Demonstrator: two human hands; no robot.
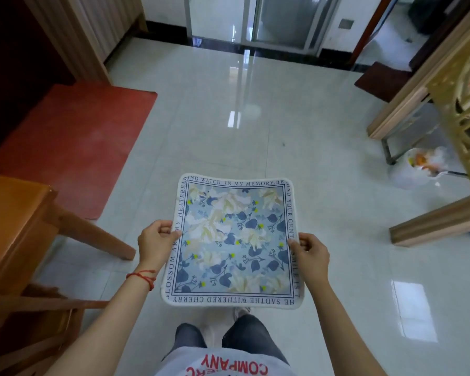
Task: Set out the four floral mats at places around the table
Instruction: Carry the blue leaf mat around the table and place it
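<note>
A square floral mat [232, 240] with blue leaves, pale flowers and a lettered white border is held flat in front of me, above the floor. My left hand [158, 241] pinches its left edge, and a red string sits on that wrist. My right hand [311, 253] pinches the right edge. Whether more mats lie under the top one cannot be told. No tabletop shows apart from the wooden corner at the left.
A wooden table corner [14, 226] and its slanted leg [92, 232] stand at the left, with a red floor mat [73, 147] beyond. Glossy white tiles [255, 118] stretch ahead to a glass door [255, 20]. A gold-patterned furniture piece [459, 104] and a white bag [418, 169] sit at the right.
</note>
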